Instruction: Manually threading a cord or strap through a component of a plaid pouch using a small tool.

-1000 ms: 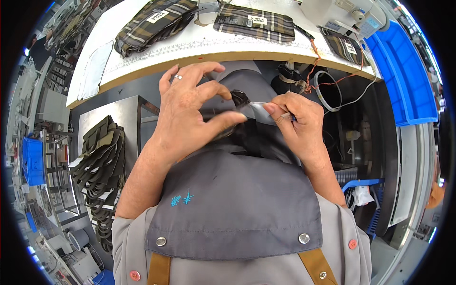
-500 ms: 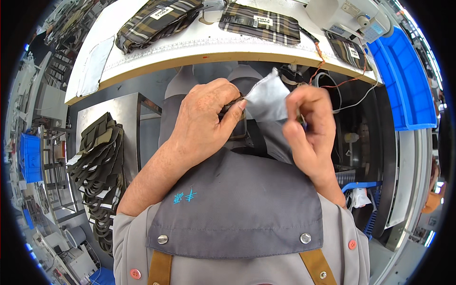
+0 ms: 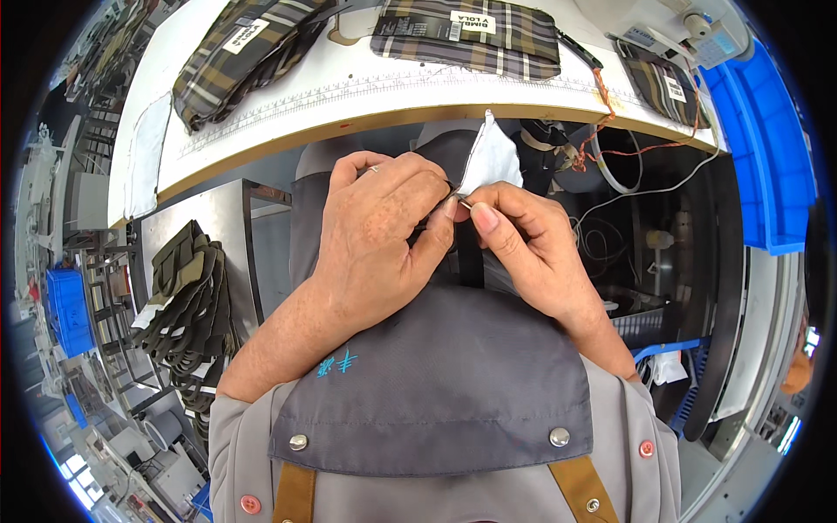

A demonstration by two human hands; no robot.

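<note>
Over my lap and in front of the table edge, my left hand is closed in a pinch on a piece of cloth. A white flap of that cloth, with a dark seam along one edge, stands up beyond the fingertips. My right hand meets the left at this edge. Between its thumb and forefinger is a thin, shiny sliver, metal-looking and too small to name, with its end against the cloth near my left thumb. Most of the cloth in my left hand is hidden by the fingers.
On the white table, marked with a ruler scale, lie plaid fabric pouches with white labels. A blue bin is at the right. Orange cords hang over the edge. Dark olive fabric pieces are stacked on a metal stand at the left.
My right hand has moved left and inward, from apart to touching the cloth at my left fingertips. The white flap now stands narrower and more upright. The view has shifted slightly.
</note>
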